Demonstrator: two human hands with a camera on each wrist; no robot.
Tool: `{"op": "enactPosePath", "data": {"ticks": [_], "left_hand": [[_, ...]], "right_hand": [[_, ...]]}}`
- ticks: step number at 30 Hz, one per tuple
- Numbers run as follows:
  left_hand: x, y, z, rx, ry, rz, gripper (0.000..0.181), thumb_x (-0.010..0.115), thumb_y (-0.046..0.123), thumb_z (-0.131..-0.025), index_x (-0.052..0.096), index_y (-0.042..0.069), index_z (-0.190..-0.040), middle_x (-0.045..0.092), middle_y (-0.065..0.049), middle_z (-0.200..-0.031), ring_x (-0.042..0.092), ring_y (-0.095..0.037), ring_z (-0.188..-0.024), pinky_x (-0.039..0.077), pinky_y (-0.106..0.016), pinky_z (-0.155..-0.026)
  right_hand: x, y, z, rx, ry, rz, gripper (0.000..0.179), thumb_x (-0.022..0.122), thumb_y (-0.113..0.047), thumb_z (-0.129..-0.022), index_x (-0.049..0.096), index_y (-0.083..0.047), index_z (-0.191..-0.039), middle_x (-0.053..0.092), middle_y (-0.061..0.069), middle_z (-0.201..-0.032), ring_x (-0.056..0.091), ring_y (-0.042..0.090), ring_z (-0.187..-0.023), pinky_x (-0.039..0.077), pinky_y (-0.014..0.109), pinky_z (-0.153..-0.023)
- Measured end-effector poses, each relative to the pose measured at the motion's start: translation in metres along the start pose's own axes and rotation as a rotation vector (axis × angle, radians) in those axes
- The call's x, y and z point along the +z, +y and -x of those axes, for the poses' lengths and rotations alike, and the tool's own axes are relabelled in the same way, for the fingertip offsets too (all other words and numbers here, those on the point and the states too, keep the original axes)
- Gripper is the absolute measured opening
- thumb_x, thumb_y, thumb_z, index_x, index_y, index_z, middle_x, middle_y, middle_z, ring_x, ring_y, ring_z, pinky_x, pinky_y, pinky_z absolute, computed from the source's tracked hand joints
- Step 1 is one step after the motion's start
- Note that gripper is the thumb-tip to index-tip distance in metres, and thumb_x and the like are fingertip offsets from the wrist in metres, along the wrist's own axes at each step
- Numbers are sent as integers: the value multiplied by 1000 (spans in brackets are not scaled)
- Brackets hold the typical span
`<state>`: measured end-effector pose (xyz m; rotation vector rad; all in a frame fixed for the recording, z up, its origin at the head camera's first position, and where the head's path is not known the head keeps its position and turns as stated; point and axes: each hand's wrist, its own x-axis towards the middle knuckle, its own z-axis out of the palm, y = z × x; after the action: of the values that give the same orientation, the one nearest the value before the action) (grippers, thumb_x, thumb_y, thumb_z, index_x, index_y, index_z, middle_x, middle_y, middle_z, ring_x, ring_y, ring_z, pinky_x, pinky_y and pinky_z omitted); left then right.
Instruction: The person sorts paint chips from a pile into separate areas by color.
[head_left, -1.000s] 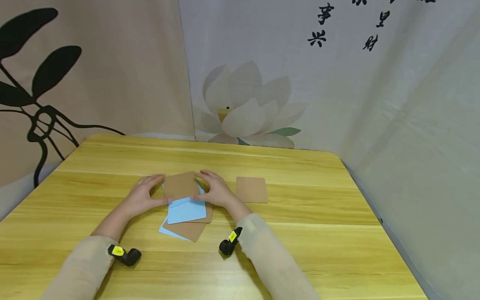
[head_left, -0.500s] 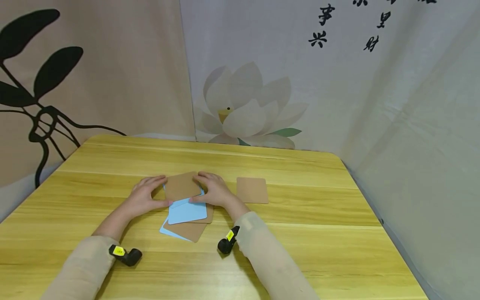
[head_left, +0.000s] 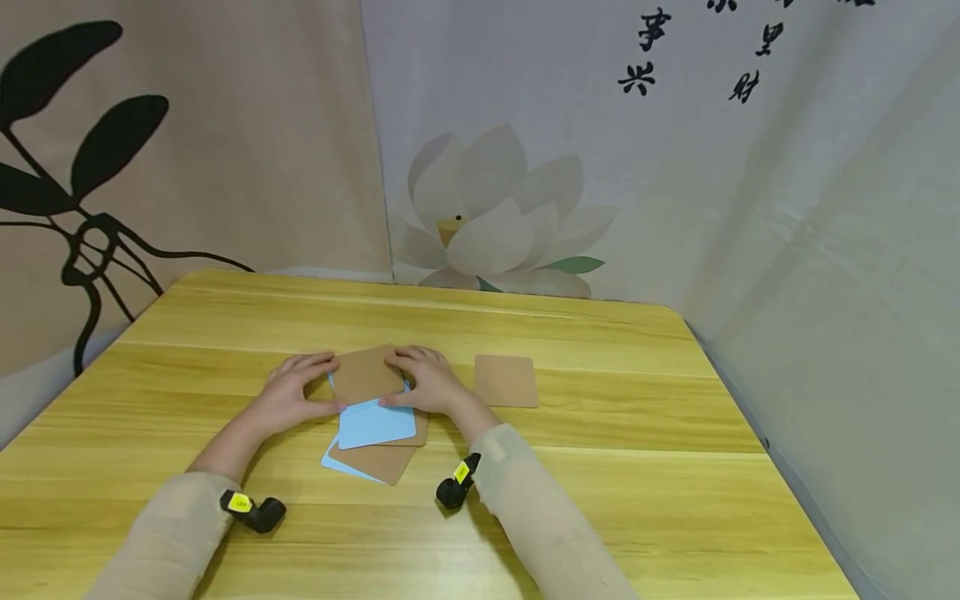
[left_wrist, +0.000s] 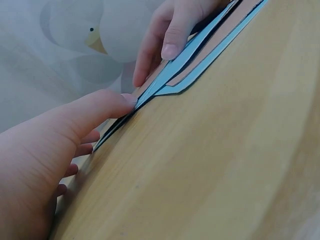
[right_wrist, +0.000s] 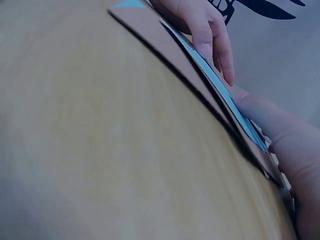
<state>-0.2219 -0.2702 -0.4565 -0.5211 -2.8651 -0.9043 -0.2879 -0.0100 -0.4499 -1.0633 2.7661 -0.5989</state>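
Bracing the upper brown card [head_left: 367, 375] from both sides

1. Left hand [head_left: 291, 396]. Thumb and fingers parted, curved about the left end of the upper brown card: fingers at its far corner, thumb at the near one.
2. Right hand [head_left: 433, 387]. Same hold at the right end, mirrored.
3. Upper brown card. Lies between the hands, slightly askew; the paired hold seems meant to steady and align its edges.
4. Blue card [head_left: 377, 427]. Juts out from beneath, toward the wearer.
5. Right-hand brown card [head_left: 422, 429]. Peeps out under the blue one.
6. Lower brown card [head_left: 381, 465], nearest the wearer, overlapping a lower blue card [head_left: 333, 464]. The loose overlap suggests an unsquared pile.
7. Lone brown card [head_left: 506, 381]. Flat, beyond the right hand, perhaps set apart for separate use.
8. Bench [head_left: 675, 500]. Wood-grained, carrying every card.
9. Backdrop [head_left: 825, 208]. Pale cloth, printed.

Views: both wrist cameras show the layers edge-on; the right one shows dark gaps between them, which the head view hides. Only the head view takes in the lone brown card.
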Motion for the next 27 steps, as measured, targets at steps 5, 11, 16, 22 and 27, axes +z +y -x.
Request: {"op": "enactPosePath", "data": {"ticks": [5,11,16,22,27], "left_hand": [[0,2,0,5,7,7,82,75,45,-80,45,-4,-139,34,-22,-148,21,-47,-133,10,-69,-100],[0,2,0,20,25,46,82,77,41,-79,46,-5,-139,35,-21,-147,22,-45,-134,13,-69,-100],[2,1,-1,22,30,77,82,78,40,-79,46,-5,-139,34,-19,-148,21,-44,-134,15,-69,-99],[3,5,-2,35,37,92,81,79,40,-78,46,-4,-139,34,-19,-148,21,-44,-134,17,-70,-99],[5,10,-3,53,50,106,80,80,38,-77,48,-2,-138,36,-18,-148,22,-44,-134,17,-70,-99]], "right_hand": [[1,1,1,-4,28,-23,75,65,-57,-83,42,-23,-146,32,-1,-153,22,20,-141,13,39,-113],[3,2,1,-10,60,-39,74,66,-56,-83,44,-23,-145,33,-1,-152,24,18,-140,14,38,-113],[3,3,4,-13,81,-80,74,68,-54,-83,44,-22,-145,32,0,-152,24,19,-140,16,38,-113],[4,5,9,-31,120,-107,75,69,-52,-83,43,-20,-146,32,1,-153,25,21,-140,22,40,-111],[3,7,18,-45,152,-112,76,70,-51,-83,43,-19,-146,32,2,-152,27,24,-139,25,42,-110]]}}
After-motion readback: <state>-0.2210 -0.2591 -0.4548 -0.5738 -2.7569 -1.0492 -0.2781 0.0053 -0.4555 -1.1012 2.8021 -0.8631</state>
